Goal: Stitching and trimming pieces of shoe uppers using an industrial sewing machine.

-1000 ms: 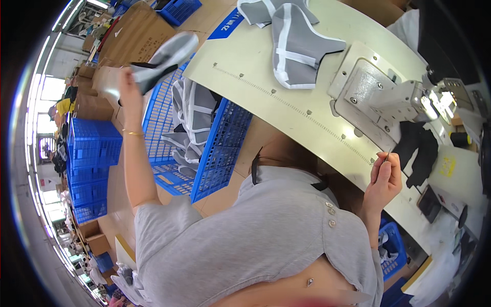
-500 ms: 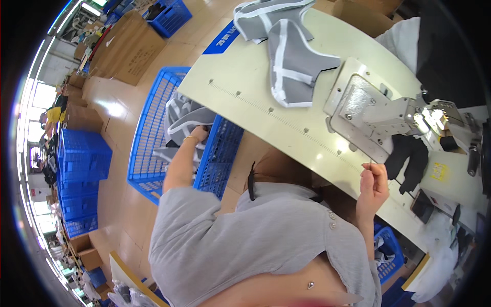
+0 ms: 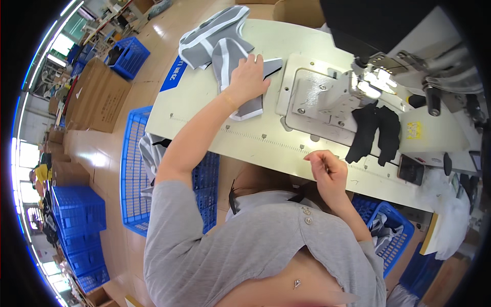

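My left hand lies over a grey cut fabric piece with white edging on the sewing table. Its fingers are stretched out on the cloth. Beyond it to the left is another pile of grey, white-edged fabric. My right hand is curled closed at the table's near edge, left of and below some black fabric pieces. A thin dark bit shows at its fingers, too small to name. Right of the grey fabric stands the sewing machine.
Left of the table, a blue basket holds more grey fabric. Another blue basket sits below the table's right end. A phone lies near the machine. Blue crates and a large cardboard box stand on the floor.
My left hand has left the blue basket and reached up onto the grey fabric on the table. The view has shifted, and my right hand stays curled near the table edge.
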A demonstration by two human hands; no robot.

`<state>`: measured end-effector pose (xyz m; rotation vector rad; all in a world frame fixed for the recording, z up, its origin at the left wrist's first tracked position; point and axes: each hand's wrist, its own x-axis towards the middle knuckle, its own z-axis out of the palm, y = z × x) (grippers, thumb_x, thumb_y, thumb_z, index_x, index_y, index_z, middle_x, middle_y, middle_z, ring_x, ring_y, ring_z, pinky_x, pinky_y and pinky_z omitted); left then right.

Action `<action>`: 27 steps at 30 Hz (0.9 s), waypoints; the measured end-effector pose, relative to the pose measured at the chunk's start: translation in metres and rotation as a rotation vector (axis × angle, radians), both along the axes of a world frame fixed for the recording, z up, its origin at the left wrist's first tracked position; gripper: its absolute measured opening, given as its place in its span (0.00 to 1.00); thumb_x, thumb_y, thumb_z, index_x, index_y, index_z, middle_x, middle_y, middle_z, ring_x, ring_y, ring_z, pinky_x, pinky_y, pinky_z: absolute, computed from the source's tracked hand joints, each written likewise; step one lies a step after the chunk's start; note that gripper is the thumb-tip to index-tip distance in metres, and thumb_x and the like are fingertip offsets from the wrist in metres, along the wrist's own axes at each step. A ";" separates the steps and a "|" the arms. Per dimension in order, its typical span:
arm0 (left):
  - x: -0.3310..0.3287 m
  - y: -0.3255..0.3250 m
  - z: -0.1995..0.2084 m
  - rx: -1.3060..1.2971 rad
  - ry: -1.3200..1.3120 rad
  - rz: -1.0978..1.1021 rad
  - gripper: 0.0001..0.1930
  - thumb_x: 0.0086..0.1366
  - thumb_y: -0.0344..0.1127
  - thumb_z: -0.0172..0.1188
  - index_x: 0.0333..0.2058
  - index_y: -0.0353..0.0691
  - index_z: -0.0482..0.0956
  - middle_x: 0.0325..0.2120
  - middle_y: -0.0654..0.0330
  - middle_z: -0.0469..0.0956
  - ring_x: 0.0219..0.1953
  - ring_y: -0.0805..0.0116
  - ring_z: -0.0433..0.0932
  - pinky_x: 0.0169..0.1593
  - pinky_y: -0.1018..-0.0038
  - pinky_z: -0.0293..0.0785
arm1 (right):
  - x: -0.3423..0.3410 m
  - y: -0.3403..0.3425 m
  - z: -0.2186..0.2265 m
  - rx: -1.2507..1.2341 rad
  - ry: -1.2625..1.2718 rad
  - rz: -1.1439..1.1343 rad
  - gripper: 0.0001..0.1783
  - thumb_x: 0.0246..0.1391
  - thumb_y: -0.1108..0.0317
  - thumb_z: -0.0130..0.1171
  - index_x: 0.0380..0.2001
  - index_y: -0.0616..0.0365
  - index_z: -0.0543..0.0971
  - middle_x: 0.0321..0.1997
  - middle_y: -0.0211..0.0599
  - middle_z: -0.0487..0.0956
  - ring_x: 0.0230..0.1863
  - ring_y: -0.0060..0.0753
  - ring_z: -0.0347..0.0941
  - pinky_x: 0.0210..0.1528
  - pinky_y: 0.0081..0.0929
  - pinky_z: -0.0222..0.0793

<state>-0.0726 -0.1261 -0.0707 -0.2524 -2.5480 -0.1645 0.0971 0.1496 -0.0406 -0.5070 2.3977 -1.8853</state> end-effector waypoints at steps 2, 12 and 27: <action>-0.019 0.006 0.001 -0.032 -0.209 -0.005 0.14 0.54 0.37 0.62 0.35 0.32 0.77 0.36 0.48 0.79 0.36 0.51 0.79 0.42 0.60 0.76 | 0.004 0.008 0.001 0.002 0.019 -0.018 0.09 0.63 0.70 0.57 0.32 0.63 0.80 0.21 0.29 0.75 0.22 0.15 0.65 0.25 0.17 0.60; 0.072 0.040 0.017 0.157 -0.001 -0.041 0.09 0.50 0.32 0.62 0.26 0.32 0.75 0.27 0.51 0.74 0.31 0.50 0.77 0.38 0.59 0.76 | -0.035 0.004 -0.020 -0.162 -0.002 -0.010 0.07 0.61 0.74 0.56 0.32 0.67 0.79 0.29 0.33 0.76 0.27 0.21 0.71 0.31 0.20 0.66; 0.106 0.081 0.051 0.655 -0.333 -0.225 0.15 0.58 0.36 0.67 0.23 0.32 0.71 0.22 0.46 0.71 0.25 0.44 0.71 0.29 0.59 0.65 | -0.042 -0.023 -0.008 -0.030 0.310 -0.159 0.14 0.51 0.73 0.66 0.41 0.62 0.77 0.36 0.40 0.78 0.36 0.36 0.77 0.39 0.28 0.72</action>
